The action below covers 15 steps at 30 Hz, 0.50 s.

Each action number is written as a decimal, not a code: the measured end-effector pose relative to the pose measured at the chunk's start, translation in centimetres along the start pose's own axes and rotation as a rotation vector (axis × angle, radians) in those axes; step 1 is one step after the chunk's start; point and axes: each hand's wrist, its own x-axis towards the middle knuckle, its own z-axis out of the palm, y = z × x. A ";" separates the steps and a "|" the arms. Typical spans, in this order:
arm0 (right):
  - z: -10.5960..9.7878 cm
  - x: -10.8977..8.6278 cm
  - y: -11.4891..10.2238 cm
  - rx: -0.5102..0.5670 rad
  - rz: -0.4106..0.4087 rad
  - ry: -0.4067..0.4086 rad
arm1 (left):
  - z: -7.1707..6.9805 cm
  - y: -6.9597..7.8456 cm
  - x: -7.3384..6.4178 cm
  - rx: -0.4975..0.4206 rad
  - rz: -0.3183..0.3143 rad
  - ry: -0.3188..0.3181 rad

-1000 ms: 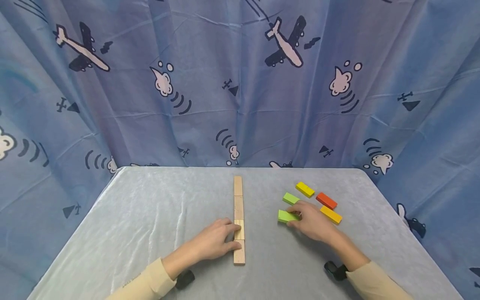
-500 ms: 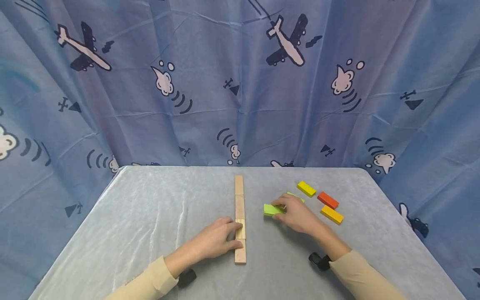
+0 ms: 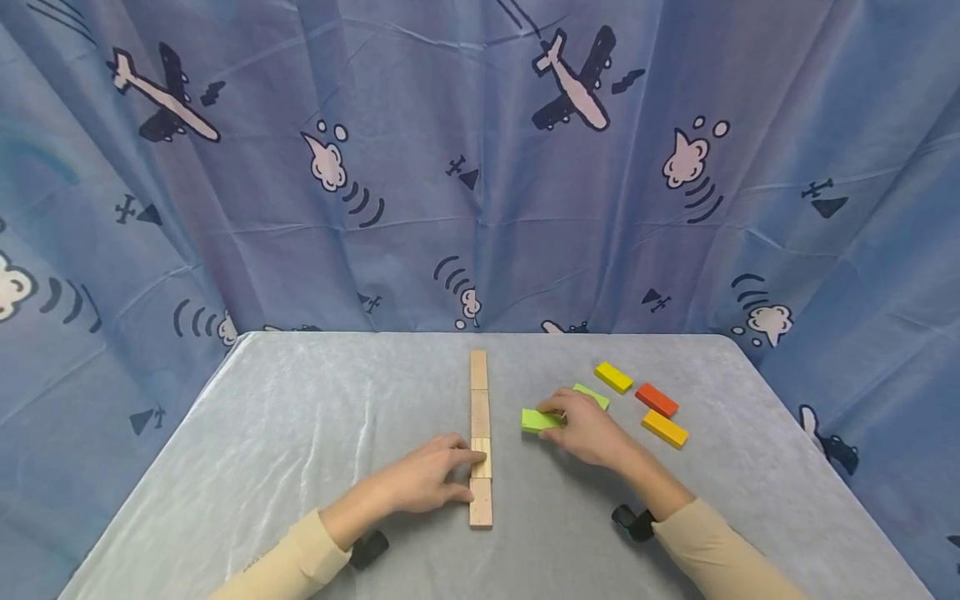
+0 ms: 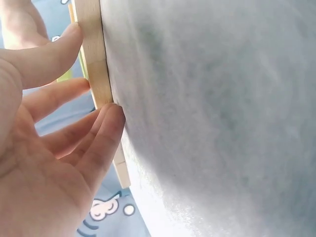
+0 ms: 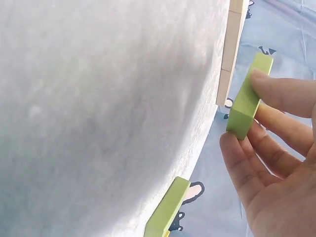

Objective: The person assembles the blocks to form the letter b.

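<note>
Several plain wooden blocks (image 3: pixel 481 414) lie end to end in a straight row running away from me. My left hand (image 3: pixel 423 477) rests at the row's left side, its index finger on a paler wooden block (image 3: pixel 482 468) and its thumb by the nearest wooden block (image 3: pixel 482 510). In the left wrist view, fingertips (image 4: pixel 114 116) touch the row's side. My right hand (image 3: pixel 588 427) pinches a green block (image 3: pixel 534 421) between thumb and fingers, right of the row and apart from it. The right wrist view shows this green block (image 5: pixel 249 96) off the tabletop.
Behind the right hand lies a second green block (image 3: pixel 595 394), partly covered. Farther right are a yellow block (image 3: pixel 613 377), a red block (image 3: pixel 657 400) and an orange-yellow block (image 3: pixel 665 428). A grey cloth covers the table (image 3: pixel 300 442); a blue patterned curtain (image 3: pixel 420 167) hangs behind.
My right hand has carried the green block left toward the row, slowing lately. My left thumb has drawn back slightly to the left; the row has not visibly moved.
</note>
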 end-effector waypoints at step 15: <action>0.7 0.6 -0.8 -0.017 0.000 -0.004 | 0.2 -0.2 -0.1 0.039 0.025 0.047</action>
